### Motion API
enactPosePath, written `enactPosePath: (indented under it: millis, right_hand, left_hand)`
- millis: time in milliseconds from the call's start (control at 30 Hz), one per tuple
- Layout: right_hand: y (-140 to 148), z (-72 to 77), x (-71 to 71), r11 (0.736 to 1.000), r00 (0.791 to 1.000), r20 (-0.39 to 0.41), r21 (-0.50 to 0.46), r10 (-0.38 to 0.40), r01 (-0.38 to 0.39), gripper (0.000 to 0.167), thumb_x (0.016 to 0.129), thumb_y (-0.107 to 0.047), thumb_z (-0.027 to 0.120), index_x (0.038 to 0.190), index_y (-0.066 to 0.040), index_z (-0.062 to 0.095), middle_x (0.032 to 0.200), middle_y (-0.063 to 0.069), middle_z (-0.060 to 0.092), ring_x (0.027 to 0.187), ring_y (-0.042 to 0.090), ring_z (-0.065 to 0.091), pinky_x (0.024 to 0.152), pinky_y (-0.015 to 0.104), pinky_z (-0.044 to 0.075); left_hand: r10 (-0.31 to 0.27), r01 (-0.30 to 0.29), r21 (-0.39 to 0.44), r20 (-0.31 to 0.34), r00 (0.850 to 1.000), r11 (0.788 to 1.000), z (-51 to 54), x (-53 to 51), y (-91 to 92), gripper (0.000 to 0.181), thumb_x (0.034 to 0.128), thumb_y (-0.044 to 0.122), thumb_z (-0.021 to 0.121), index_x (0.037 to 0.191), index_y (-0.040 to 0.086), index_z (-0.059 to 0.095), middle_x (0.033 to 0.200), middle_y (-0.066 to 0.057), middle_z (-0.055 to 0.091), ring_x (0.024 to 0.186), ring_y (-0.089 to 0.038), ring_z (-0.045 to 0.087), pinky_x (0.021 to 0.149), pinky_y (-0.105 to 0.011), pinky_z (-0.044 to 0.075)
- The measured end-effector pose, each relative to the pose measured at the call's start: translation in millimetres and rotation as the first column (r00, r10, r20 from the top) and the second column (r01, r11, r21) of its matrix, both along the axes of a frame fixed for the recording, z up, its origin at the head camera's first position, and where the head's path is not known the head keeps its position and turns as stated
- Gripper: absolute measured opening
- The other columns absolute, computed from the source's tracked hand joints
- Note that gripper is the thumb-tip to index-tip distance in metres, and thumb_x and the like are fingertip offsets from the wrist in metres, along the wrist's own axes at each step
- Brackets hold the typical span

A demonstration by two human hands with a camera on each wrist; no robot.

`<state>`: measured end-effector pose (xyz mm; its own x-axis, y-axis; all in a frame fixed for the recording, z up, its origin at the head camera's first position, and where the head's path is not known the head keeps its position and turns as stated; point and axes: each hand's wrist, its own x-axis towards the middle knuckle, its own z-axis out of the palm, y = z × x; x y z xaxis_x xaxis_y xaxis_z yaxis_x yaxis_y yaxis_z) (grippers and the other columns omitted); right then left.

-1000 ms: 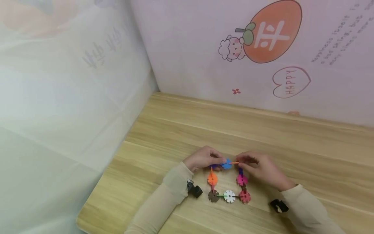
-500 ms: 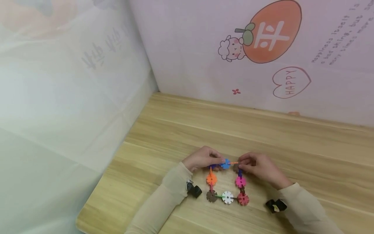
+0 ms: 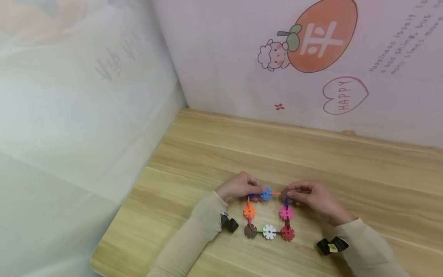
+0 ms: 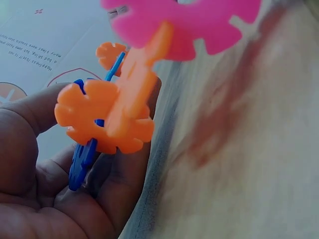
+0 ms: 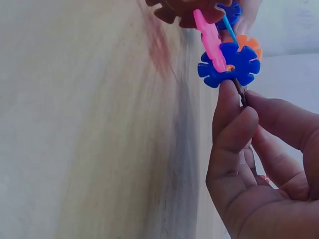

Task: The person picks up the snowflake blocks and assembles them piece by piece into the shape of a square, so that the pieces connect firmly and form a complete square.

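Observation:
Notched plastic snowflake discs are slotted together into a square ring between my hands. My left hand (image 3: 241, 187) grips the far left corner, where a dark blue disc (image 4: 81, 164) sits between the fingers. Beside it are a light blue disc (image 3: 266, 193) and an orange disc (image 3: 249, 211). My right hand (image 3: 313, 196) pinches a brown disc (image 3: 283, 193) at the far right corner, partly hidden by the fingers. In the right wrist view, a blue disc (image 5: 230, 64) joins that pinched disc. Along the near side are another brown disc (image 3: 250, 231), a white disc (image 3: 269, 232) and a red disc (image 3: 287, 232).
The ring is over a wooden table (image 3: 207, 154). Its rounded left edge meets a white cloth (image 3: 86, 154), and a printed backdrop (image 3: 225, 57) stands along the back. Black wrist cameras hang under both forearms.
Over the last second my right fingers have shifted slightly right, and the brown corner disc has come into view. The ring has moved a little; my left hand keeps its grip almost unmoved.

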<state>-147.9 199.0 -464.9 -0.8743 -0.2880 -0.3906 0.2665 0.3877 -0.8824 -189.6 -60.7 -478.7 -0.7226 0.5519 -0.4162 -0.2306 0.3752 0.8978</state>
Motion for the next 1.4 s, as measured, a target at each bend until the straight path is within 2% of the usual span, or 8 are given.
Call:
enactPosePath:
  millis: [200, 567, 733, 933, 1067, 1300, 1400]
  right_hand:
    - [0, 1.9, 2.6, 1.000, 1.000, 0.001, -0.003, -0.010, 0.010, 0.038, 0.093, -0.023, 0.070, 0.121, 0.002, 0.064, 0.104, 0.007, 0.072, 0.087, 0.013, 0.068, 0.074, 0.029, 0.060]
    - [-1, 3.7, 4.2, 1.000, 1.000, -0.002, 0.002, -0.007, 0.007, 0.038, 0.091, -0.026, 0.071, 0.120, -0.001, 0.067, 0.107, 0.007, 0.072, 0.088, 0.012, 0.068, 0.075, 0.028, 0.059]
    - [-2, 2.5, 3.5, 1.000, 1.000, -0.007, -0.016, 0.000, 0.000, 0.039, 0.092, -0.024, 0.071, 0.121, 0.001, 0.066, 0.107, 0.007, 0.073, 0.087, 0.012, 0.068, 0.074, 0.028, 0.059]
    - [-4, 3.3, 2.7, 1.000, 0.999, -0.036, 0.017, 0.025, -0.025, 0.035, 0.092, -0.023, 0.071, 0.120, -0.001, 0.068, 0.109, 0.008, 0.073, 0.087, 0.012, 0.067, 0.074, 0.027, 0.059]
    - [-1, 3.2, 2.3, 1.000, 0.999, -0.033, 0.025, 0.005, -0.004, 0.035, 0.091, -0.022, 0.071, 0.119, -0.002, 0.068, 0.107, 0.008, 0.073, 0.087, 0.013, 0.067, 0.074, 0.027, 0.059]
    - [9, -0.7, -2.6, 0.998, 0.999, -0.043, 0.056, -0.007, 0.009, 0.037, 0.092, -0.026, 0.070, 0.121, -0.002, 0.067, 0.105, 0.006, 0.072, 0.086, 0.014, 0.065, 0.072, 0.027, 0.057]
    - [16, -3.5, -5.7, 0.999, 0.999, -0.050, 0.048, -0.015, 0.018, 0.039, 0.094, -0.025, 0.069, 0.123, 0.000, 0.065, 0.108, 0.008, 0.072, 0.086, 0.012, 0.066, 0.072, 0.026, 0.058]
  left_hand:
    - [-0.002, 0.002, -0.001, -0.022, 1.000, 1.000, -1.0, 1.6, -0.4, 0.020, 0.0936, 0.020, 0.069, 0.102, 0.004, 0.076, 0.094, -0.002, 0.075, 0.069, -0.010, 0.068, 0.067, -0.024, 0.058]
    - [-0.017, 0.017, 0.004, -0.018, 1.000, 1.000, -0.2, 0.9, 0.3, 0.021, 0.0935, 0.022, 0.069, 0.101, 0.005, 0.077, 0.097, -0.001, 0.075, 0.068, -0.010, 0.069, 0.070, -0.024, 0.058]
    - [0.001, -0.001, 0.004, -0.014, 1.000, 1.000, -0.1, 2.3, 1.8, 0.021, 0.0928, 0.021, 0.070, 0.101, 0.003, 0.077, 0.098, -0.002, 0.075, 0.069, -0.011, 0.069, 0.069, -0.024, 0.059]
    - [0.011, -0.012, -0.023, -0.040, 0.999, 1.000, 1.4, 3.2, 5.2, 0.020, 0.0923, 0.021, 0.070, 0.102, 0.004, 0.077, 0.096, -0.002, 0.076, 0.076, -0.010, 0.069, 0.074, -0.022, 0.056]
    - [0.004, -0.007, -0.047, -0.063, 0.998, 0.999, 2.2, 0.3, 10.2, 0.021, 0.0925, 0.022, 0.070, 0.102, 0.005, 0.077, 0.097, -0.002, 0.076, 0.078, -0.010, 0.069, 0.076, -0.022, 0.054]
    - [0.006, -0.007, -0.044, -0.027, 1.000, 0.999, -1.4, -9.8, 21.3, 0.021, 0.0926, 0.023, 0.070, 0.101, 0.005, 0.077, 0.093, -0.003, 0.076, 0.074, -0.012, 0.068, 0.068, -0.023, 0.054]
    - [-0.010, 0.006, -0.074, -0.053, 0.999, 0.997, -1.2, -18.0, 29.5, 0.020, 0.0918, 0.026, 0.071, 0.100, 0.009, 0.078, 0.095, 0.000, 0.075, 0.082, -0.011, 0.065, 0.077, -0.024, 0.052]
